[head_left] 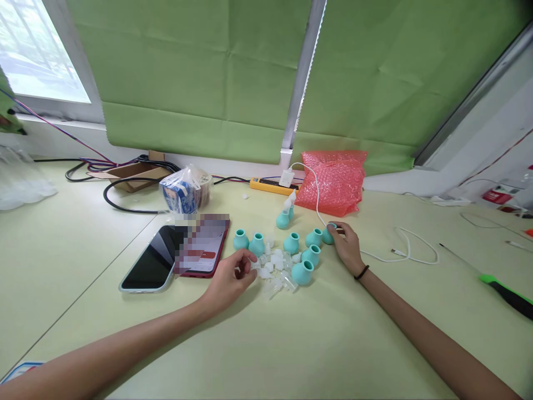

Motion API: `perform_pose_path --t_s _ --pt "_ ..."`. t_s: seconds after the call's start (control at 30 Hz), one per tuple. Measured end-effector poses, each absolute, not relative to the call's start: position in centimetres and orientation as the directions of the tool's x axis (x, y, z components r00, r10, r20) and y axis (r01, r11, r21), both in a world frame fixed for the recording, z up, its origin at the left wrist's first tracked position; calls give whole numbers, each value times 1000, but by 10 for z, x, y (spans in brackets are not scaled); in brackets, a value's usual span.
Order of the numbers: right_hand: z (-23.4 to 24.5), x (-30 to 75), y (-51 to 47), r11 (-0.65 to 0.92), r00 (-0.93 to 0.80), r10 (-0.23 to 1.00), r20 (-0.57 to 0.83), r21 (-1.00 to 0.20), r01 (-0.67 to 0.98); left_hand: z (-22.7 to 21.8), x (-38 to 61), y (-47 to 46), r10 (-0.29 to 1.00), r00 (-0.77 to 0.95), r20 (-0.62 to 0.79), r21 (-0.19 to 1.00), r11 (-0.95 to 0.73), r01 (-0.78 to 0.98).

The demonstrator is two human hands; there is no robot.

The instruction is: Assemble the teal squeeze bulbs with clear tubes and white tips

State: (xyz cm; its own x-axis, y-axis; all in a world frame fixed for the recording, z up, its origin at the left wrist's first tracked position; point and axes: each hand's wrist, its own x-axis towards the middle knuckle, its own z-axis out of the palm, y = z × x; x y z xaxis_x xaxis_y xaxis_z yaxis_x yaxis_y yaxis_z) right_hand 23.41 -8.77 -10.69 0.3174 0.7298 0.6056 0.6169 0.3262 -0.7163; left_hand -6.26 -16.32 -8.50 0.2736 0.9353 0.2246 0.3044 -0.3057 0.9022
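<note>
My left hand is at the left edge of a pile of small translucent plastic pieces. Its thumb and forefinger close around a small clear plastic piece. To the right, my right hand wears a black band at the wrist and grips a teal rubber bulb standing on the table. Several more teal bulbs stand around the pile with their open necks facing up. Behind them, two teal bulbs carry whitish tips in their necks. Clear tube-like pieces lie at the pile's front.
Two phones, one dark-screened and one red-cased, lie left of the pile. Further back are a bagged blue package, a yellow power strip and a red bubble-wrap pouch. A white cable and a screwdriver lie right.
</note>
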Motion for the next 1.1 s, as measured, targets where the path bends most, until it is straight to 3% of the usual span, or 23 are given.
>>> perform_pose_path --t_s 0.1,0.23,0.3,0.37,0.47,0.57,0.73,0.93,1.1 --pt "-111 236 -87 305 299 744 598 -702 644 -85 -63 -163 935 280 218 908 -300 292" --pt "-88 230 -94 331 296 670 681 -630 702 -86 -64 -162 936 273 221 918 -294 266" --pt "-66 219 -96 409 140 636 759 -485 773 -86 -65 -161 937 272 220 920 -292 262" --pt "-42 203 -92 468 14 648 761 -412 782 -85 -65 -161 935 277 220 919 -294 262" --pt "-19 176 -72 496 -169 743 647 -364 788 -84 -65 -163 933 282 225 916 -301 265" --pt "-17 154 -42 376 -174 871 459 -396 838 -83 -65 -165 932 284 226 911 -306 278" --pt "-38 141 -10 359 -217 908 358 -401 843 -82 -65 -167 929 283 240 906 -319 278" --pt "-32 139 -30 438 -177 808 561 -372 819 -81 -66 -171 900 240 363 870 -420 259" --pt "9 123 -115 628 -196 614 765 -323 708 -80 -70 -177 726 204 657 704 -687 178"
